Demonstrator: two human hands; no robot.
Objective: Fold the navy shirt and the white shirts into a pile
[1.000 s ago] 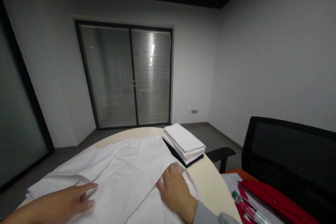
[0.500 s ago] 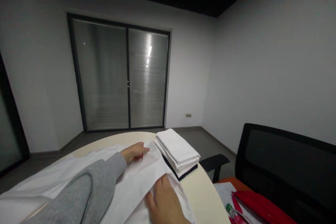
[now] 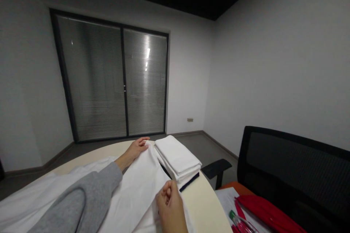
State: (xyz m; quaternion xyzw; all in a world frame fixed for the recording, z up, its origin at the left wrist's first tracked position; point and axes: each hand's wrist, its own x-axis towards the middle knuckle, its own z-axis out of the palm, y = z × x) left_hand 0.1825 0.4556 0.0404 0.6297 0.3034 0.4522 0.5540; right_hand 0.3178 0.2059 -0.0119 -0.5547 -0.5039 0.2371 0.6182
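Observation:
A large white cloth (image 3: 139,182), perhaps a garment, is spread across the round table and partly folded over. At its far edge my left hand (image 3: 136,148) pinches the fabric between thumb and fingers. My right hand (image 3: 172,207) has its fingers curled closed at the near right corner of the folded-over part; the fabric at its fingertips is mostly hidden. Just right of the cloth lies a stack of folded white cloths (image 3: 179,156), with a dark blue piece (image 3: 189,182) beneath it. My grey left sleeve covers part of the cloth.
The cream round table (image 3: 202,204) curves away at the right. Beyond it stands a black mesh chair (image 3: 295,171) with an armrest (image 3: 216,168). Its orange seat holds papers, a red bag (image 3: 268,213) and a green-capped item (image 3: 232,214). A glass door with blinds (image 3: 144,87) is behind.
My left hand has moved to the far edge of the cloth, and the folded part lies flatter. My right hand has come out from under the fabric, fingers curled. The view turned slightly right.

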